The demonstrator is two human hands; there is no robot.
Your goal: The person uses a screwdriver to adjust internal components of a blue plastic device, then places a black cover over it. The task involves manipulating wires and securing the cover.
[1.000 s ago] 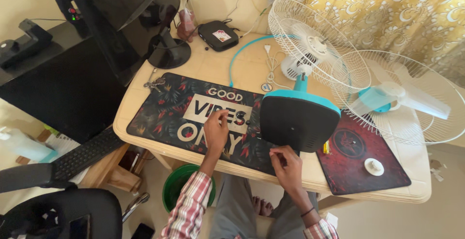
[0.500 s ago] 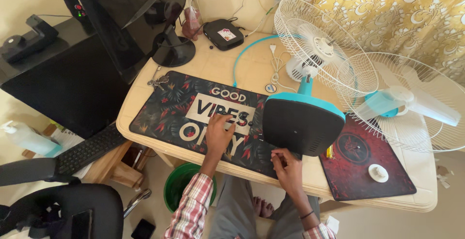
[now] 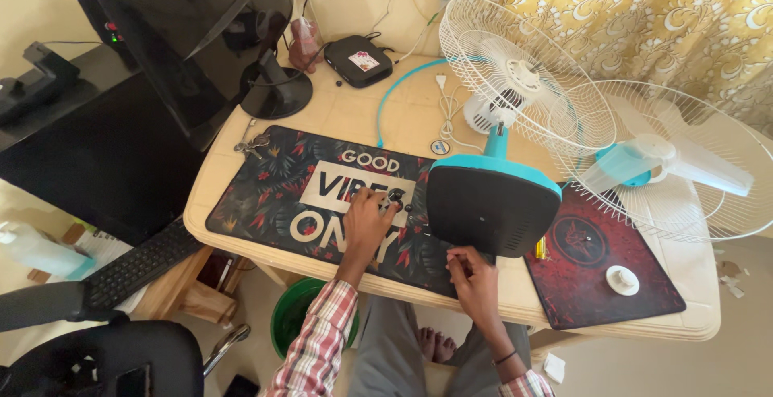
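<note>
A table fan lies dismantled on the beige table. Its round base (image 3: 491, 212) is tipped up, showing a black underside with a teal rim. My right hand (image 3: 475, 278) is at the base's lower edge with its fingertips pinched together; whether they hold anything is hidden. My left hand (image 3: 366, 224) rests flat on the dark floral desk mat (image 3: 266, 196), fingertips touching a small round black part (image 3: 394, 197). The white fan guard with the motor (image 3: 515, 83) lies behind the base. A second guard half with the white blade (image 3: 684, 163) lies to the right.
A dark red mouse pad (image 3: 596, 276) holds a white cap (image 3: 622, 279), and a yellow tool handle (image 3: 541, 246) lies beside the base. A monitor (image 3: 209, 35), a black box (image 3: 358, 60) and keys (image 3: 251, 146) stand at the back left. A keyboard (image 3: 137, 264) sits lower left, a green bucket (image 3: 294, 324) under the table.
My left hand has crept right on the mat to the small black part. My right hand stays at the base's lower edge. The view has shifted slightly.
</note>
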